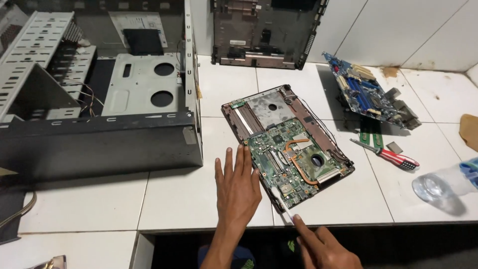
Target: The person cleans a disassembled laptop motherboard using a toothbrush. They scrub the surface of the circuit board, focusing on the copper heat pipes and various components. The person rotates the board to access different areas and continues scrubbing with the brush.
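An opened laptop base lies on the white tiled counter, its green motherboard with a copper heat pipe exposed. My left hand rests flat on the tile, fingers spread, fingertips touching the board's left edge. My right hand is at the lower edge and grips a thin white brush-like tool whose tip rests on the board's near corner.
An open grey desktop computer case fills the left. A second laptop shell leans on the wall. A blue motherboard, a red-handled screwdriver and a clear plastic bottle lie at right. The counter edge runs near me.
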